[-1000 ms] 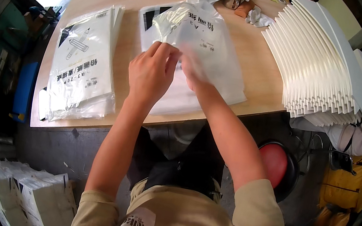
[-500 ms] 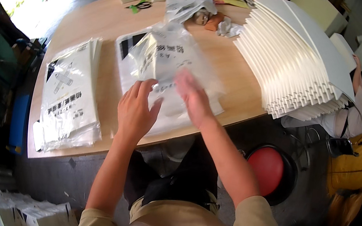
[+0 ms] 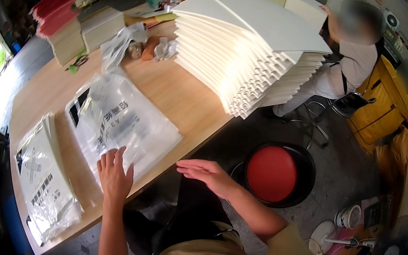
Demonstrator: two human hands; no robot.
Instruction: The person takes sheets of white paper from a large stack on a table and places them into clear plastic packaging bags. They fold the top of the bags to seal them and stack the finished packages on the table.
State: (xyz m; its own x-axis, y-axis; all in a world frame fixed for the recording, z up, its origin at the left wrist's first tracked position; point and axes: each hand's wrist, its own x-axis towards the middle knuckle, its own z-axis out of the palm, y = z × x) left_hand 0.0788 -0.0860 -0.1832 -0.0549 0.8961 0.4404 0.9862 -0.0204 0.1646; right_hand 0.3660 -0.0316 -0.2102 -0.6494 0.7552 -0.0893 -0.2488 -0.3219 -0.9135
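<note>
Left hand (image 3: 116, 177) now, fingers spread and thumb standing wide, right over the near edge of the clear bags (image 3: 135, 122); whether it touches them, this angle won't tell! Across the way, the right hand (image 3: 212, 177) is out flat, fingers straight and close together, holding nothing that shows, just off the edge of the tabletop (image 3: 183, 89) and near the red stool (image 3: 271, 174). The bags lie in a flat pile by the front edge, dark print facing up. To their left, the packs (image 3: 42, 171), slightly fanned! Farther back, scissors (image 3: 80, 60) near a red-topped stack (image 3: 54, 13), and rightward a tall, leaning pile of white sheets (image 3: 211, 48). Behind that, a seated co-worker (image 3: 355, 66) reaches to a white block (image 3: 305, 11).
</note>
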